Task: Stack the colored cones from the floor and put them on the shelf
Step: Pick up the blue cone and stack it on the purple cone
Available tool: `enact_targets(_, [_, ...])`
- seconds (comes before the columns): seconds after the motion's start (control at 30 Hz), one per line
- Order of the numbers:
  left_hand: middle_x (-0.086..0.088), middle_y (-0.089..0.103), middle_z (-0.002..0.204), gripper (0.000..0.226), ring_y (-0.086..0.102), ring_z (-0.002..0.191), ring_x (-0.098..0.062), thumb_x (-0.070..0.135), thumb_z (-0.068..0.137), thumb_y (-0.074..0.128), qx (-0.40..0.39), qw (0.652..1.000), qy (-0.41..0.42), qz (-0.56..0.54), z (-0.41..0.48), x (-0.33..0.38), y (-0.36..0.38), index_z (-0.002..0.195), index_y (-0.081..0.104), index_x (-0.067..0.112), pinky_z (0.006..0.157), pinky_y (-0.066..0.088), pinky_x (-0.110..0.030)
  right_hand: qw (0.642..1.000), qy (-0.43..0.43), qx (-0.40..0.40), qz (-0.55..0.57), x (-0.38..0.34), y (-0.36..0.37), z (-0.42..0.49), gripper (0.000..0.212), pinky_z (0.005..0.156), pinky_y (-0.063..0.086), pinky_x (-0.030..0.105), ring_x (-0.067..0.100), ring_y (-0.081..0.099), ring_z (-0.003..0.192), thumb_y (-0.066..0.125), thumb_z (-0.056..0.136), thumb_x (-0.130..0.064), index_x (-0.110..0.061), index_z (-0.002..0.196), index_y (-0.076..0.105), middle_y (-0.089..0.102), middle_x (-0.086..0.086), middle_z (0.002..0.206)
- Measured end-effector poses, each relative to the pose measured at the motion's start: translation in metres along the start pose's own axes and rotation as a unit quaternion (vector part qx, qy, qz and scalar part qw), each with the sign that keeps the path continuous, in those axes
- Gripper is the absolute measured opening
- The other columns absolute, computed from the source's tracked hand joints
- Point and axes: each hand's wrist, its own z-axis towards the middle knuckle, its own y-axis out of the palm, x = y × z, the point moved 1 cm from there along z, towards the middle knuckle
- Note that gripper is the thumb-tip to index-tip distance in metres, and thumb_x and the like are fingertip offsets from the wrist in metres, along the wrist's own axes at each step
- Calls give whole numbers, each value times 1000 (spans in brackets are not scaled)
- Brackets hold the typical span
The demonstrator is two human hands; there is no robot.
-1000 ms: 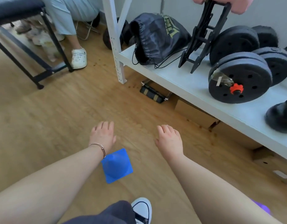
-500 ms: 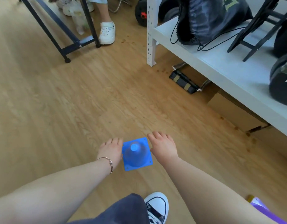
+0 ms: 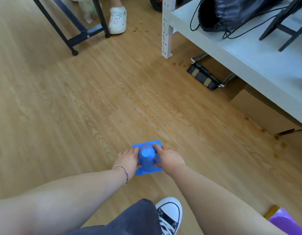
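Floor [image 3: 96, 107] ahead and left of the blue cone [image 3: 147, 158] is bare, wide open. Right side: white shelf [image 3: 248, 65] edge, cardboard box [image 3: 259, 109] and black footed item [image 3: 204, 77] beneath it. Shelf top crowded by black bag [image 3: 235, 12] and black stand [image 3: 286, 22]. Far left: black frame legs [image 3: 75, 31], someone's white shoe [image 3: 117, 20].

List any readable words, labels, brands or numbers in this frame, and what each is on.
None can be read.
Black drawstring bag on the shelf: no print shows in this view.
Blue cone, held between the left hand and right hand: plain, no marking.
Sneaker: a pattern, no legible text.
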Motion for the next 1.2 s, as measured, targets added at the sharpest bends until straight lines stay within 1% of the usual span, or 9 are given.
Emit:
enact_targets(0.13, [1,57,126,54,52,117,-25,40,85,60,6,1000,20,-6,1,8,-1,131,38,21,92,43,-37,994,20,-8,108,15,-3,-11,79,89,48,37,30,57,117,71,82,-33,-31,148,28,56,8,132])
enact_targets(0.27, [-2,54,133,63,54,117,-27,37,84,63,-2,998,52,-42,4,25,-8,138,35,21,95,44,-38,985,45,16,168,34,-5,-33,78,86,48,33,26,59,113,72,80,-32,-32,147,32,59,5,131])
enact_targets(0.43, [-1,49,139,67,50,124,-21,26,81,69,-14,980,120,-160,7,62,-28,139,37,19,102,41,-32,969,84,78,217,63,-22,-76,77,91,48,33,22,57,118,75,78,-34,-33,144,36,60,2,131])
enact_targets(0.53, [-3,51,137,68,51,124,-19,22,78,72,-1,965,174,-194,9,95,-48,138,41,16,105,38,-29,955,117,121,245,85,-40,-104,77,94,49,36,20,58,118,77,74,-35,-35,142,40,60,0,129])
enact_targets(0.7, [-3,54,135,68,55,121,-17,19,76,75,7,940,244,-239,13,156,-79,137,45,15,102,41,-27,928,150,199,275,122,-76,-157,75,94,50,34,13,60,116,80,72,-31,-34,138,45,61,-5,129])
enact_targets(0.87, [-1,57,135,68,56,120,-14,17,75,77,25,918,322,-229,5,222,-107,136,48,14,98,38,-19,890,199,265,313,152,-96,-218,74,93,51,29,7,61,114,81,72,-31,-37,137,46,61,-8,131])
enact_targets(0.97, [0,57,135,68,56,120,-13,22,75,77,34,911,358,-200,-6,258,-120,136,49,17,101,41,-23,872,218,298,323,165,-103,-253,72,95,51,30,8,63,112,82,72,-30,-34,135,47,62,-7,128])
enact_targets(1.1, [2,57,134,68,56,120,-14,27,75,77,33,906,392,-158,-25,297,-135,136,47,21,103,44,-31,845,234,331,347,178,-102,-291,71,89,49,24,8,64,109,83,71,-29,-37,133,49,64,-7,123])
enact_targets(1.2, [2,58,133,67,57,118,-13,28,76,76,29,902,413,-121,-42,321,-141,136,47,21,101,45,-30,832,238,345,363,184,-97,-318,69,87,49,23,7,65,107,82,72,-29,-40,131,50,63,-9,121])
